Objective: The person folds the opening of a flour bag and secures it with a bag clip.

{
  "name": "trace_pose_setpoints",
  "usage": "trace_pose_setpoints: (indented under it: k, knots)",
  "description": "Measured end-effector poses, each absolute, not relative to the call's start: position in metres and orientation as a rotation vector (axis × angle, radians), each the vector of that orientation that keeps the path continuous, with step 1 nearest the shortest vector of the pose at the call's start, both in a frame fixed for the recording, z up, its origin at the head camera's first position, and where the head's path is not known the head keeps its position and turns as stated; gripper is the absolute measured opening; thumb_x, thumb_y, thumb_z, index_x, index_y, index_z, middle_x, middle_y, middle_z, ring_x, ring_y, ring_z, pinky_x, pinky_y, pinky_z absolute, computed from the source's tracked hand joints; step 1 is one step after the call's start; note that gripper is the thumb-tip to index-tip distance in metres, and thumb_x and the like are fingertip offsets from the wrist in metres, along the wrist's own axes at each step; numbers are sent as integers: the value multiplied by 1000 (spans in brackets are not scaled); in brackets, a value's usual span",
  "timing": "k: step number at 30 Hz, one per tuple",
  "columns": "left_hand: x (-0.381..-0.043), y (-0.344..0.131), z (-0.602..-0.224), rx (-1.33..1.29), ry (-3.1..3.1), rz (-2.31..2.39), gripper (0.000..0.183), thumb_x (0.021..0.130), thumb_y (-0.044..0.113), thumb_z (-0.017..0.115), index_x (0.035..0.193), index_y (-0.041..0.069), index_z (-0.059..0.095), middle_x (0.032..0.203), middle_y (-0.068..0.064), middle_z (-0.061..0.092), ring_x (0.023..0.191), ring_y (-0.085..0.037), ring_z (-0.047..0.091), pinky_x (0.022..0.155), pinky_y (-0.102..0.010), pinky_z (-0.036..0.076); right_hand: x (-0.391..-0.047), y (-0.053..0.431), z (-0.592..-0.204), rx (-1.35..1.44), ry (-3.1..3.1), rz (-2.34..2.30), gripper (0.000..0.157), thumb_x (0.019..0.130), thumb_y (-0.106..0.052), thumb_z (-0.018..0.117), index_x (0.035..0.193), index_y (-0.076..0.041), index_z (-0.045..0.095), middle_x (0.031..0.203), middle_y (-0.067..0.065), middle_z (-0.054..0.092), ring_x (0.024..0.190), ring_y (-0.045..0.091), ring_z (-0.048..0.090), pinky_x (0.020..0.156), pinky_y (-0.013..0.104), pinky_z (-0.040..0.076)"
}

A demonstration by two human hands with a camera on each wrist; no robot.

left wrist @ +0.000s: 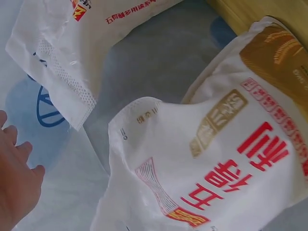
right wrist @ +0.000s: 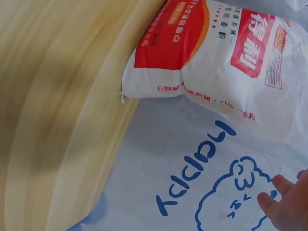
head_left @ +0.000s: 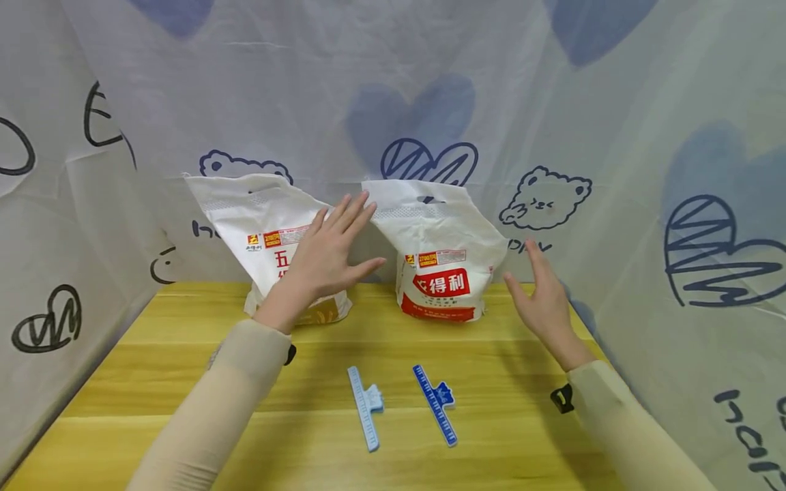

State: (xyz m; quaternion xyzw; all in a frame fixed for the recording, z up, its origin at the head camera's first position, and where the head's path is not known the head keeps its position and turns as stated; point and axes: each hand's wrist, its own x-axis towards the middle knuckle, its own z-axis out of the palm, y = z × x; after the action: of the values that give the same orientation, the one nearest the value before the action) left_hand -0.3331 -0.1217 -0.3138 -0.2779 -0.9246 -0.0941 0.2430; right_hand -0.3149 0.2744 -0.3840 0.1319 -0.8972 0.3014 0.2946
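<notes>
Two white flour bags with red Chinese lettering stand at the back of the table. My left hand (head_left: pixel 325 262), fingers spread, is raised in front of the left flour bag (head_left: pixel 245 225) and hides part of its print. In the left wrist view that bag (left wrist: pixel 211 168) appears beside the hand, with a gap between them. Right of the other flour bag (head_left: pixel 439 232) is my right hand (head_left: pixel 543 300), its fingers extended and holding nothing. The right wrist view shows a gap between this hand and the bag (right wrist: pixel 216 53). Both bags have folded-looking, slanted tops.
On the wooden table (head_left: pixel 295 423) lie a light blue ruler-shaped clip (head_left: pixel 365 409) and a dark blue one (head_left: pixel 436 406), side by side in front of the bags. A white cloth (head_left: pixel 307 82) printed with hearts and bears hangs behind and at both sides.
</notes>
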Motion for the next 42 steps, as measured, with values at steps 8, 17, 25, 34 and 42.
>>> trace_pose_setpoints:
  k: [8, 17, 25, 34, 42]
  knots:
    - [-359, -100, -300, -876, -2486, -220, 89, 99, 64, 53, 168, 18, 18, 176, 2, 4, 161, -28, 10, 130, -45, -4, -329, 276, -374, 350, -2392, 797, 67, 104, -21, 64, 161, -6, 33, 164, 20, 36, 143, 46, 42, 116, 65, 35]
    - [-380, -78, -286, -919, -2480, -169, 87, 101, 65, 49, 168, 20, 16, 175, 3, 3, 161, -26, 11, 131, -46, 1, -345, 275, -368, 355, -2399, 787, 63, 103, -19, 66, 159, -5, 37, 154, 25, 48, 134, 46, 51, 109, 68, 42]
    - [-392, -45, -274, -995, -2489, -58, 86, 102, 63, 50, 168, 19, 18, 175, 1, 7, 160, -27, 13, 131, -49, 8, -352, 272, -364, 368, -2419, 792, 61, 104, -19, 65, 159, -8, 39, 156, 22, 47, 133, 45, 53, 109, 65, 45]
    - [-403, -15, -268, -1031, -2492, -30, 86, 101, 63, 53, 168, 20, 18, 175, 0, 10, 160, -25, 13, 130, -51, 11, -361, 264, -361, 382, -2442, 808, 57, 106, -16, 62, 158, -10, 41, 157, 17, 48, 133, 40, 55, 107, 58, 49]
    - [-409, -1, -267, -1029, -2522, -44, 88, 102, 64, 51, 168, 21, 14, 175, 1, 6, 160, -26, 13, 131, -50, 9, -366, 261, -357, 452, -2428, 804, 51, 106, -12, 61, 154, -5, 46, 152, 17, 54, 124, 39, 59, 102, 54, 54]
